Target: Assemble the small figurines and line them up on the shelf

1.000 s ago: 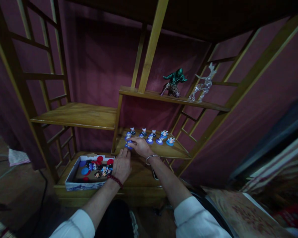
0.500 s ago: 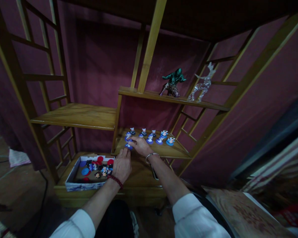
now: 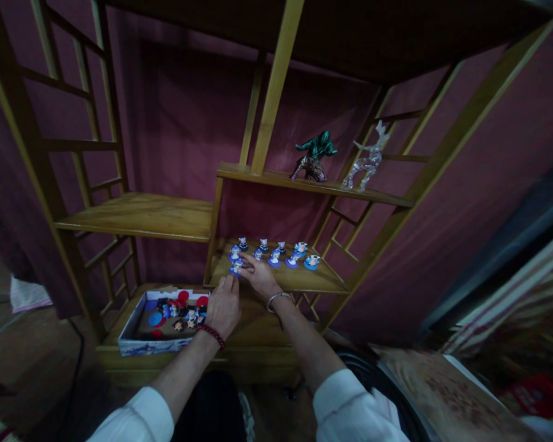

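A small purple-haired figurine on a round purple base [image 3: 236, 267] stands at the front left of the low shelf [image 3: 276, 281]. My right hand [image 3: 260, 277], with a silver bangle at the wrist, has its thumb and forefinger closed at this figurine's side. Just below it, at the shelf's front edge, my left hand [image 3: 224, 305] is closed with its fingers bent together; its fingertips are largely hidden. Behind my right hand are more purple figurines [image 3: 274, 258], dark-based figurines [image 3: 264, 245] and blue-based figurines [image 3: 311, 262], in rows.
An open cardboard box [image 3: 133, 331] at the lower left holds loose figurines and red and blue discs. Over the low shelf, a higher board carries a green crouching statue [image 3: 314, 156] and a clear deer ornament [image 3: 367, 161]. A wooden upright [image 3: 215, 224] borders the low shelf at left.
The view has shifted slightly. My right forefinger and thumb have drawn back a little, leaving more of the front purple figurine visible. My left hand stays at the shelf edge.
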### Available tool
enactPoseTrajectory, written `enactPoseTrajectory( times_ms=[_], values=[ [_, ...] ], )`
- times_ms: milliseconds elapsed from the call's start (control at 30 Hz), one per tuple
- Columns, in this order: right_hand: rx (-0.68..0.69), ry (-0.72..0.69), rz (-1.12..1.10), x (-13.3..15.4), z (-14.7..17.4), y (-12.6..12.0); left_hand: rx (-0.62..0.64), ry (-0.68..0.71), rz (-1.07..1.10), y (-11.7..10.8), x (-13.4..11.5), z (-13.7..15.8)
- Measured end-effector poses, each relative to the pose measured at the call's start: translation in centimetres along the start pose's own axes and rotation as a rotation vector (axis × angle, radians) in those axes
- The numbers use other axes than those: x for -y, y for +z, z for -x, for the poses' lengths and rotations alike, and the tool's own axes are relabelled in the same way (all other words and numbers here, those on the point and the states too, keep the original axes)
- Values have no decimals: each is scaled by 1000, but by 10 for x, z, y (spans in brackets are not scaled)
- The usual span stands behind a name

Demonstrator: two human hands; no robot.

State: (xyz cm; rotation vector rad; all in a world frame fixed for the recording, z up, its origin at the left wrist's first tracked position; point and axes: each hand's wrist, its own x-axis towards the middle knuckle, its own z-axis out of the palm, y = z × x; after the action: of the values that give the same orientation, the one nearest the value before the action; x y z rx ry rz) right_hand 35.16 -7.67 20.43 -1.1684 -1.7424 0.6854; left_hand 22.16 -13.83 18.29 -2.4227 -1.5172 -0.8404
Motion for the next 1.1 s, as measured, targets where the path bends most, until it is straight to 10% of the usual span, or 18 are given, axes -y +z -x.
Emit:
enactPoseTrajectory(
  times_ms=[1100],
  values=[
    [-186, 24, 443, 2, 21, 8, 52, -22, -50, -7, -9, 2]
  ],
)
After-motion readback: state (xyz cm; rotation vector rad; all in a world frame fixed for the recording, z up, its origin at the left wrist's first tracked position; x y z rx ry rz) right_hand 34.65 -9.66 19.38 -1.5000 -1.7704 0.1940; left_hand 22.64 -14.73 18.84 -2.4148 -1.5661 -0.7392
